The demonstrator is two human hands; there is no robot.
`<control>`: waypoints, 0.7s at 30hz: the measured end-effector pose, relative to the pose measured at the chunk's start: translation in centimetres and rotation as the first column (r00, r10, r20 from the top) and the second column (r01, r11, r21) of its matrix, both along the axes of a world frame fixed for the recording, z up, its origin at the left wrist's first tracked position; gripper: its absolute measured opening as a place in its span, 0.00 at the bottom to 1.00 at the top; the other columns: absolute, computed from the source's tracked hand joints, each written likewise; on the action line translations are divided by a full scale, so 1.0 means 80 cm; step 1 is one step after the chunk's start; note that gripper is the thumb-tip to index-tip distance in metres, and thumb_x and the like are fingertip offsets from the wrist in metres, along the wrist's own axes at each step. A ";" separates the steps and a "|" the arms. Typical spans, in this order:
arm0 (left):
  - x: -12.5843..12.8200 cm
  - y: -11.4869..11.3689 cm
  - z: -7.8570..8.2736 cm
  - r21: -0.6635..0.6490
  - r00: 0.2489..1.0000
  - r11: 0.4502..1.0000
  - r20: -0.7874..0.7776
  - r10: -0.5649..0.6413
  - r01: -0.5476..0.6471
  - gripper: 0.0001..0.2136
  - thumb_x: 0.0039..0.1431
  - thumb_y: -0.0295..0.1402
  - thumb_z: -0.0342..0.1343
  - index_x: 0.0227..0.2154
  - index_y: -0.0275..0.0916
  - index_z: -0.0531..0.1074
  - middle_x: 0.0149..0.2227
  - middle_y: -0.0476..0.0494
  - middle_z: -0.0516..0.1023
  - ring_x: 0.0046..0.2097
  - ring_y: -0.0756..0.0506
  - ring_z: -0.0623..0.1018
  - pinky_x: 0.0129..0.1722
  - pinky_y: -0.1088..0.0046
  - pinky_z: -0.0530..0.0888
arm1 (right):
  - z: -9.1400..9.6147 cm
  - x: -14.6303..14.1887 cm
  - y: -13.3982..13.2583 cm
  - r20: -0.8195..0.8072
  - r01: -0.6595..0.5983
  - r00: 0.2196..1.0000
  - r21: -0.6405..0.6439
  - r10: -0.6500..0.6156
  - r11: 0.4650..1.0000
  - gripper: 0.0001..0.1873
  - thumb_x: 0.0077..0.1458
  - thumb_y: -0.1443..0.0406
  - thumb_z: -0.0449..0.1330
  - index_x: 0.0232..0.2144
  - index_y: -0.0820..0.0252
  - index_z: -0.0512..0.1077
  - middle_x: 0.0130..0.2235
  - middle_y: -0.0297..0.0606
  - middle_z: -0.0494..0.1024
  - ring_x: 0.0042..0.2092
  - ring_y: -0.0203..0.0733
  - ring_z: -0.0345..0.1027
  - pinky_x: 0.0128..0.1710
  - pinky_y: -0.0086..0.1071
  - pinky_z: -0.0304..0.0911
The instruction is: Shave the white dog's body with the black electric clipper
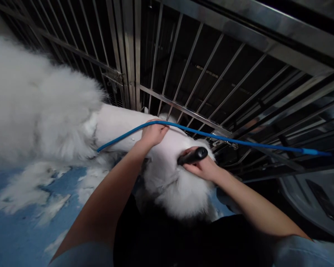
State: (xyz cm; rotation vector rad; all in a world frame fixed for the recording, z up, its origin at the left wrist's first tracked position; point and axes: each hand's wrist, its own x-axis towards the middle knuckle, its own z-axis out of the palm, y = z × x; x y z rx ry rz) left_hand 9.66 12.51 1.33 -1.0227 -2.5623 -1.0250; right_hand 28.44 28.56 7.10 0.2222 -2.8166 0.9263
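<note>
A fluffy white dog (183, 189) stands below me, its back and waist clipped short to pale skin. My left hand (155, 133) lies on the shorn back, fingers resting over the far side, holding nothing. A blue leash (211, 135) runs from the dog's flank across the top of this hand and off to the right. My right hand (202, 167) is closed around a black hair clipper (194, 155), its rounded end pointing up. The clipper's head is hidden against the coat, at the border between the short area and the long fur.
Steel-barred cages (183, 104) stand close along the far side. Loose white fur clumps (52, 204) are scattered over the blue surface (11, 237) at the lower left. A grey plastic object (308, 200), partly cut off, sits at the right.
</note>
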 end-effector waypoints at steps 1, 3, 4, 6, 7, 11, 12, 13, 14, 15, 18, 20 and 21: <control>0.000 0.000 0.000 -0.003 1.000 1.000 0.001 0.008 -0.008 0.17 0.64 0.41 0.49 0.38 0.42 0.82 0.46 0.42 0.81 0.52 0.38 0.76 0.56 0.63 0.70 | 0.002 0.006 0.001 0.025 -0.053 0.998 0.012 0.052 0.999 0.18 0.50 0.54 0.66 0.41 0.53 0.70 0.39 0.40 0.79 0.38 0.49 0.75 0.40 0.42 0.71; 0.000 0.001 -0.001 -0.005 1.000 1.000 0.006 0.021 -0.021 0.17 0.64 0.41 0.49 0.38 0.41 0.82 0.46 0.42 0.81 0.52 0.38 0.76 0.56 0.62 0.70 | 0.007 0.009 0.002 0.030 -0.099 0.995 0.010 0.099 0.995 0.17 0.54 0.54 0.63 0.44 0.53 0.70 0.41 0.41 0.79 0.39 0.48 0.75 0.40 0.42 0.71; -0.001 0.000 -0.001 -0.002 1.000 1.000 0.010 0.024 -0.024 0.17 0.64 0.41 0.49 0.38 0.41 0.82 0.46 0.42 0.81 0.52 0.38 0.76 0.56 0.63 0.70 | 0.009 0.005 0.001 -0.003 -0.077 0.997 -0.001 0.077 0.997 0.16 0.55 0.54 0.62 0.43 0.54 0.70 0.42 0.42 0.79 0.39 0.47 0.74 0.40 0.42 0.71; -0.002 0.000 -0.003 0.006 1.000 1.000 0.012 0.020 -0.020 0.16 0.64 0.41 0.49 0.39 0.41 0.81 0.46 0.42 0.81 0.52 0.39 0.76 0.56 0.63 0.70 | 0.009 -0.003 0.000 -0.068 -0.030 0.997 -0.010 0.030 0.999 0.14 0.56 0.54 0.61 0.41 0.54 0.71 0.41 0.42 0.78 0.40 0.48 0.74 0.40 0.43 0.71; -0.002 0.000 -0.003 0.009 1.000 1.000 0.012 0.016 -0.016 0.16 0.64 0.41 0.49 0.39 0.41 0.81 0.46 0.42 0.81 0.52 0.40 0.76 0.56 0.64 0.70 | 0.006 -0.005 0.001 -0.078 -0.023 0.997 -0.006 0.022 1.000 0.14 0.55 0.54 0.61 0.40 0.54 0.71 0.41 0.42 0.79 0.41 0.49 0.74 0.41 0.43 0.71; 0.000 0.002 -0.002 0.013 1.000 1.000 -0.003 -0.005 0.005 0.16 0.64 0.40 0.49 0.38 0.41 0.81 0.43 0.42 0.82 0.52 0.40 0.76 0.57 0.64 0.69 | -0.009 0.011 0.010 -0.025 -0.083 0.996 -0.018 0.083 0.996 0.15 0.52 0.56 0.64 0.41 0.52 0.70 0.42 0.42 0.79 0.44 0.52 0.75 0.44 0.45 0.72; 0.001 0.002 -0.001 0.012 1.000 1.000 -0.002 -0.005 0.005 0.16 0.64 0.40 0.49 0.37 0.41 0.81 0.42 0.42 0.82 0.51 0.40 0.76 0.56 0.64 0.70 | -0.010 0.016 0.012 -0.019 -0.090 0.996 -0.034 0.089 0.995 0.16 0.52 0.57 0.64 0.42 0.52 0.69 0.43 0.42 0.79 0.44 0.51 0.76 0.44 0.46 0.72; 0.002 0.003 0.000 0.012 1.000 1.000 0.003 -0.004 0.004 0.16 0.64 0.40 0.49 0.37 0.41 0.81 0.42 0.41 0.82 0.51 0.39 0.76 0.56 0.63 0.70 | -0.010 0.020 0.014 -0.017 -0.086 0.996 -0.044 0.085 0.995 0.17 0.52 0.57 0.65 0.43 0.52 0.68 0.44 0.42 0.79 0.44 0.51 0.76 0.44 0.46 0.72; 0.002 0.003 0.001 0.013 1.000 1.000 0.010 -0.002 0.002 0.16 0.64 0.40 0.49 0.36 0.41 0.81 0.43 0.41 0.82 0.51 0.39 0.77 0.56 0.62 0.69 | -0.008 0.021 0.014 -0.024 -0.071 0.997 -0.051 0.070 0.996 0.17 0.52 0.57 0.65 0.43 0.52 0.68 0.43 0.42 0.79 0.43 0.51 0.76 0.43 0.46 0.72; 0.002 0.002 0.001 0.016 1.000 1.000 0.017 -0.002 0.002 0.16 0.64 0.40 0.49 0.37 0.41 0.81 0.44 0.41 0.82 0.51 0.39 0.76 0.57 0.62 0.69 | -0.007 0.020 0.014 -0.044 -0.043 0.998 -0.060 0.040 0.997 0.16 0.53 0.56 0.64 0.43 0.52 0.68 0.43 0.42 0.79 0.42 0.51 0.76 0.43 0.47 0.72; 0.002 0.001 0.001 0.018 1.000 1.000 0.020 -0.009 0.009 0.15 0.64 0.39 0.49 0.37 0.41 0.81 0.46 0.42 0.81 0.51 0.40 0.76 0.58 0.63 0.68 | -0.007 0.010 0.009 -0.095 0.039 0.994 -0.087 -0.047 0.995 0.14 0.55 0.54 0.61 0.41 0.53 0.68 0.42 0.42 0.78 0.41 0.50 0.75 0.41 0.46 0.72; 0.001 0.001 0.000 0.006 1.000 1.000 0.014 -0.011 0.011 0.16 0.64 0.40 0.48 0.35 0.41 0.81 0.44 0.42 0.81 0.51 0.41 0.76 0.58 0.63 0.68 | -0.013 0.009 0.007 -0.076 0.039 0.996 -0.053 -0.043 0.998 0.14 0.55 0.55 0.61 0.41 0.53 0.67 0.42 0.42 0.78 0.40 0.50 0.75 0.40 0.46 0.72; 0.001 0.001 0.000 -0.001 1.000 1.000 0.010 -0.013 0.013 0.17 0.64 0.41 0.48 0.33 0.41 0.81 0.44 0.42 0.81 0.51 0.40 0.76 0.58 0.63 0.68 | -0.016 0.012 0.008 -0.059 0.024 0.998 -0.031 -0.026 0.999 0.15 0.54 0.56 0.62 0.42 0.53 0.66 0.42 0.43 0.78 0.41 0.50 0.75 0.40 0.46 0.72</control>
